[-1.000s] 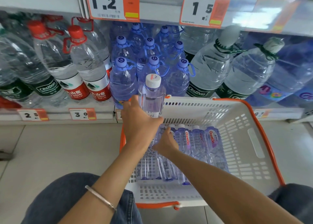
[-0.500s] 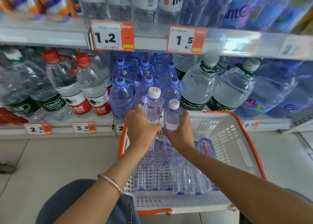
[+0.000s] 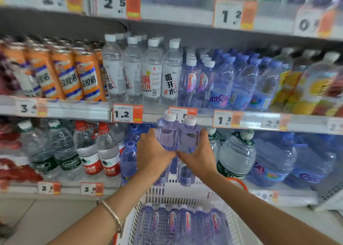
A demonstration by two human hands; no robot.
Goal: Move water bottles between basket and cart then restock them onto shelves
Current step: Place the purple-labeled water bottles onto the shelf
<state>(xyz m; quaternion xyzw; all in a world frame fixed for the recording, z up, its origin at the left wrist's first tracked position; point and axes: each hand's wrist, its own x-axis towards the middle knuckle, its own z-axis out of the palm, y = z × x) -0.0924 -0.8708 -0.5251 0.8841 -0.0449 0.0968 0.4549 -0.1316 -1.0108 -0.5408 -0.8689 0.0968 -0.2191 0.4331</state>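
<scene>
Restocking: my left hand (image 3: 154, 153) clamps bottle (image 3: 167, 133); right hand (image 3: 199, 156) clamps second bottle (image 3: 189, 136), above basket (image 3: 157, 192). Next: lift onto shelf (image 3: 205, 121).

Left raised bottle (image 3: 167, 135) and right raised bottle (image 3: 189, 139), both see-through pale violet with white caps! Below, the basket (image 3: 178, 192) is white lattice, orange rim. Basket bottles (image 3: 185, 224) violet, pink-and-white labels. Price tag (image 3: 127, 113): white, black 1.2, orange block. Upper-left packs (image 3: 87, 78) orange with blue-white bands. Red-capped bottles (image 3: 108, 152) wear red labels.
</scene>
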